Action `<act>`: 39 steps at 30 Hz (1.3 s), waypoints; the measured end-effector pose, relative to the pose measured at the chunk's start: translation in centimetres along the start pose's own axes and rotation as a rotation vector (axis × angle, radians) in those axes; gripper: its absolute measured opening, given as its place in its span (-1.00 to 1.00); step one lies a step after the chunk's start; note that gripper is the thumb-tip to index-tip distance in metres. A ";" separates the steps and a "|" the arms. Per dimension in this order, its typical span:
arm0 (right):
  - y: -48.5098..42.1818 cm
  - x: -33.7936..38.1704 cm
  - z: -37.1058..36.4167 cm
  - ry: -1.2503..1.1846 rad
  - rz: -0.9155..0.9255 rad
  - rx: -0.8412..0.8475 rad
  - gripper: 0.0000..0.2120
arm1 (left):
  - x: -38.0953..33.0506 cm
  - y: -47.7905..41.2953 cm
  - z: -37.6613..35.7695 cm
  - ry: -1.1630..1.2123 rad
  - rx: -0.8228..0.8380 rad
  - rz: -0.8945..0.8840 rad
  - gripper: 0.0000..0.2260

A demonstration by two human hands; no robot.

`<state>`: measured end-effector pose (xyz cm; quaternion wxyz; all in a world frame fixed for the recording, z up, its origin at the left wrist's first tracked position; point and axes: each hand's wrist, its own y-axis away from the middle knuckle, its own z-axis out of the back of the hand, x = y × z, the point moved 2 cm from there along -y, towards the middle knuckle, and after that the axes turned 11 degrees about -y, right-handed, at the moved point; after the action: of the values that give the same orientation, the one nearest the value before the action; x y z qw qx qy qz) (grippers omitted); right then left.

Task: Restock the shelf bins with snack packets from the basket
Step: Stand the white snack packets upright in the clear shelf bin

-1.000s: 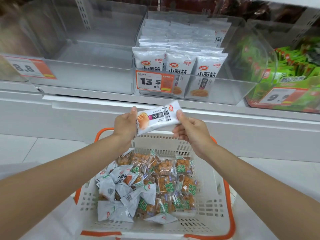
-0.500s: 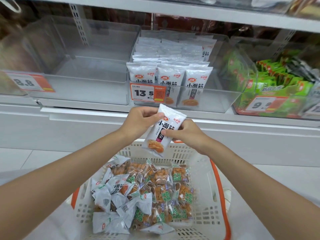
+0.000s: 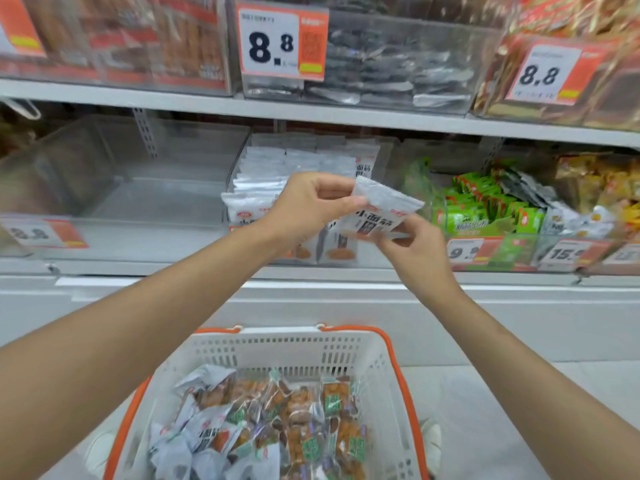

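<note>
Left hand [image 3: 304, 206] and right hand [image 3: 415, 251] both pinch one white printed snack packet [image 3: 382, 211] before the clear plastic shelf bin [image 3: 242, 188] of matching packets.

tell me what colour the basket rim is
Orange rim on a white basket; the head view shows it.

At nine o'clock from the hands, the left clear bin [image 3: 138, 202] has an open top and a bare floor, with a wide gap under the upper shelf board [image 3: 311, 114]. At twelve o'clock, the middle bin [image 3: 298, 161] is packed with white packets rising close under that board. The left hand [image 3: 304, 206], right hand [image 3: 415, 251] and held packet [image 3: 384, 209] cover its front. At three o'clock, the green-packet bin [image 3: 485, 209] is heaped. At six o'clock, the basket [image 3: 277, 348] is open-topped.
</note>
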<state>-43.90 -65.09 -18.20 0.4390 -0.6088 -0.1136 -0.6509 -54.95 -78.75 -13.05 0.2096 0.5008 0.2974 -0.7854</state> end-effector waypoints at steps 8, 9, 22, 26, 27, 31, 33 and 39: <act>-6.7 -2.7 2.6 0.162 -0.007 -0.194 -0.85 | -0.7 -7.4 -1.7 -0.446 0.159 -0.157 -0.74; -7.8 -3.5 2.4 0.174 -0.038 -0.203 -0.86 | 0.4 -8.8 -1.4 -0.598 0.165 -0.119 -0.69; -21.3 -11.1 -3.1 0.450 -0.431 0.022 -0.74 | 7.9 -16.2 2.3 -1.290 0.430 0.137 -0.22; -22.3 -13.1 -4.5 0.291 -0.505 0.037 -0.71 | 8.0 -16.2 2.5 -1.290 0.398 0.129 -0.20; -22.3 -13.3 -4.8 0.278 -0.515 0.048 -0.70 | 8.1 -16.3 2.6 -1.302 0.391 0.133 -0.25; -22.4 -13.9 -5.5 0.251 -0.486 0.079 -0.78 | 8.4 -16.5 2.2 -1.311 0.372 0.129 -0.41; -22.0 -13.8 -5.7 0.238 -0.481 0.090 -0.80 | 8.5 -16.5 2.2 -1.296 0.374 0.127 -0.43; -21.1 -13.2 -5.2 0.229 -0.524 0.061 -0.71 | 8.8 -16.6 2.4 -1.290 0.391 0.142 -0.42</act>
<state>-64.16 -50.49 -22.98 0.2841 -0.4677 -0.2362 -0.8029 -70.55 -68.47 -16.01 0.3017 -0.0213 -0.0683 -0.9507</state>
